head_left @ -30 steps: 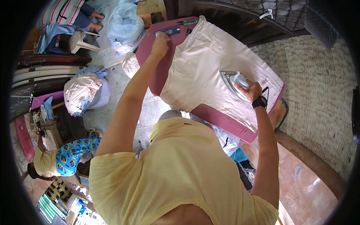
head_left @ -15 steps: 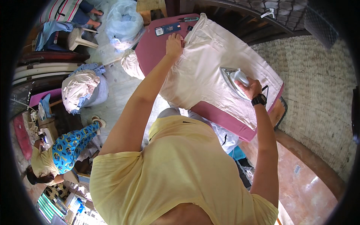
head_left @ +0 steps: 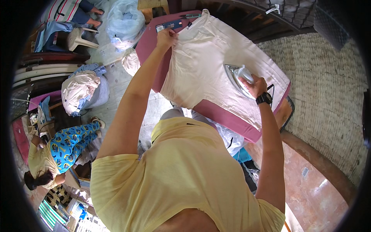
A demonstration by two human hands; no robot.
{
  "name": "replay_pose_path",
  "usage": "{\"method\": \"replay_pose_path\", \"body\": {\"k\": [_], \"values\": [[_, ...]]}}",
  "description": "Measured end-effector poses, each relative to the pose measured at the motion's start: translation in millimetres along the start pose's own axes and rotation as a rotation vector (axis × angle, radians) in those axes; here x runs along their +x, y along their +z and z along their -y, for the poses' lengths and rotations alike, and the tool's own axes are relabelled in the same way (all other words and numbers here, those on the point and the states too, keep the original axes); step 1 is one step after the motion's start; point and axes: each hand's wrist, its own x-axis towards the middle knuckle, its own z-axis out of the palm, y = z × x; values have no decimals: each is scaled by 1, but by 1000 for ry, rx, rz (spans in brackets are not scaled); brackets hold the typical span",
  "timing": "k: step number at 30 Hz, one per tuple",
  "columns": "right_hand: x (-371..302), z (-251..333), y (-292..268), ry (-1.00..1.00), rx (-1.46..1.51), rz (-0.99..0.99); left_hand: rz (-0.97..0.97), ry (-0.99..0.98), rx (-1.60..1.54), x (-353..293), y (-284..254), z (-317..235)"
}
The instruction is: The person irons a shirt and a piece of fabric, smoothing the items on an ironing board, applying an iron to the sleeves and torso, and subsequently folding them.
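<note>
A cream garment (head_left: 216,50) lies spread over the maroon-covered ironing board (head_left: 208,110). My right hand (head_left: 256,86), with a dark watch on its wrist, wraps round the handle of a clothes iron (head_left: 236,79). The iron's soleplate lies flat on the cloth. At the far left end of the board, my left hand (head_left: 167,38) has its fingers closed at the garment's edge, seemingly pinching it; the fingertips are partly hidden. Just beyond those fingers lies a dark blue tag (head_left: 174,24), and past it small green-handled thread snips (head_left: 190,16).
A clear plastic bag of clothes (head_left: 125,25) and a heaped bundle of clothes (head_left: 83,91) stand on the floor to the left. A white plastic stool (head_left: 79,38) is farther off. A person in blue patterned trousers (head_left: 71,149) works at the left. A metal grille (head_left: 293,15) borders the far right.
My left hand has moved left toward the tag, and the garment's edge has shifted left with it. The iron has moved slightly left and away from me, still in my right hand.
</note>
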Motion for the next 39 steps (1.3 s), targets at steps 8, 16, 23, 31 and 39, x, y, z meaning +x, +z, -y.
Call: {"method": "replay_pose_path", "body": {"k": [8,16,23,31,39], "values": [[-2,-3,3,-7,-12,-26,-80,242,-41,-20,-26,-19],[1,4,4,-53,37,-44,196,540,506,-25,-19,-25],[45,59,25,-147,-7,-25,157,153,175,-32,-8,-43],[87,134,41,-188,-70,69,0,-94,184,-27,6,-20],[90,149,46,-215,-131,153,154,-128,94,-27,-7,-23]]}}
